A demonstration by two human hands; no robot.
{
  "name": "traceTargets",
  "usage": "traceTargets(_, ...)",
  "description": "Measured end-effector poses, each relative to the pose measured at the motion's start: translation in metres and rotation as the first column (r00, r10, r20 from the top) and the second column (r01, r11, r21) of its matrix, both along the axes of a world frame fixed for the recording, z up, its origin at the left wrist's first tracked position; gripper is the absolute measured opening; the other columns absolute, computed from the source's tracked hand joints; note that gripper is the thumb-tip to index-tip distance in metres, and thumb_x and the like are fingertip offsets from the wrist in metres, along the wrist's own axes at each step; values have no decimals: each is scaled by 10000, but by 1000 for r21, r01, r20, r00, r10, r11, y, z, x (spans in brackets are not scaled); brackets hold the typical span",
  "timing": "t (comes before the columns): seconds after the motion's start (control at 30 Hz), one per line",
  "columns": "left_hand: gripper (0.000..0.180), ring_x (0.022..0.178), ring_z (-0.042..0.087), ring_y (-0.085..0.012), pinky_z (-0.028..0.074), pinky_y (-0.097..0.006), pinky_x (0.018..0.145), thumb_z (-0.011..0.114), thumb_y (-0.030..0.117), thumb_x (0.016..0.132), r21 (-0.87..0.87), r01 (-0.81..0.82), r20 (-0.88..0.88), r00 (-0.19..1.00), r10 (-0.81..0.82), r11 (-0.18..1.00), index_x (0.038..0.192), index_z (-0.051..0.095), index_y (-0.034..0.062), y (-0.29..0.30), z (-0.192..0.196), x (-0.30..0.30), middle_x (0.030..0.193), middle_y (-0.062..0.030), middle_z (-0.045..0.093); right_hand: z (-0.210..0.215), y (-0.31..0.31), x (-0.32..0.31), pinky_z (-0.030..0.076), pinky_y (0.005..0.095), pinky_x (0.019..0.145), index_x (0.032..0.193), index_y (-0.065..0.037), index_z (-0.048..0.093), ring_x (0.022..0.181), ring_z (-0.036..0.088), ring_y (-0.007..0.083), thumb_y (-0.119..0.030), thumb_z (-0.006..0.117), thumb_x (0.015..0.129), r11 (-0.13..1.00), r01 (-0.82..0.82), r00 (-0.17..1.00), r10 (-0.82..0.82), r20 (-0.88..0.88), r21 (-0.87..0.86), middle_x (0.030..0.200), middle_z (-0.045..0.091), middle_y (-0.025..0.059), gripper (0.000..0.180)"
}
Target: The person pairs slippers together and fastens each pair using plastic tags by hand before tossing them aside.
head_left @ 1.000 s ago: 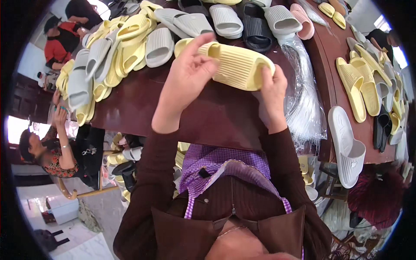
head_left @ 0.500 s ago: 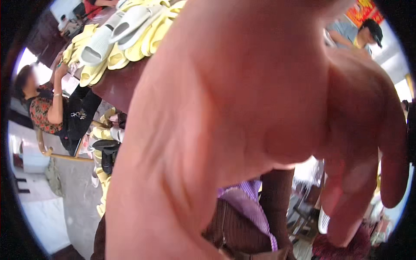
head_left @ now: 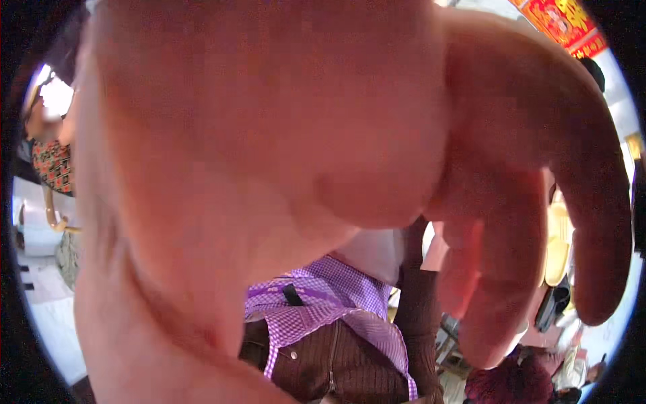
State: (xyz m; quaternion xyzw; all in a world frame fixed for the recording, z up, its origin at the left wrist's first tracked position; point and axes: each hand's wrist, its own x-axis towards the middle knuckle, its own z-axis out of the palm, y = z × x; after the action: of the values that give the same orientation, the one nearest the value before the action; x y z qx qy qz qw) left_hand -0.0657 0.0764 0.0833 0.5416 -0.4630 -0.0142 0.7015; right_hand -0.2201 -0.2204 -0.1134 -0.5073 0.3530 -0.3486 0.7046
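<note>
Purple checked apron (head_left: 323,310) behind — left hand (head_left: 303,155) spread, looming close.

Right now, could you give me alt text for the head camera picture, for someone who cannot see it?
A hand, raised very close to the lens with fingers curled, fills nearly the whole picture; which hand it is cannot be told. Below it show a purple checked apron over a brown ribbed top and a brown sleeve, with blurred surroundings at the rim.
</note>
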Motion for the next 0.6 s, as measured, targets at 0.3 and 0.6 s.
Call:
traceTargets(0.3, 572, 848, 598, -144, 477, -228, 731, 599, 228, 894, 194, 37, -69, 997, -24, 980, 1362, 383, -19, 1, -21, -2, 1141, -212, 578, 20, -10, 8, 523, 359, 804, 1166, 50, 555, 939, 631, 235, -181, 493, 907, 997, 43, 999, -41, 26, -67, 1074, 626, 155, 352)
traceTargets(0.6, 363, 736, 599, -128, 482, -247, 618, 500, 269, 956, 348, -38, -534, 813, 232, 937, 1150, 531, -37, -3, -129, 27, 943, -83, 630, 52, 21, -6, 525, 347, 818, 1158, 63, 544, 958, 634, 235, -91, 487, 903, 987, -111, 969, 82, 234, 116, 1103, 619, 169, 304)
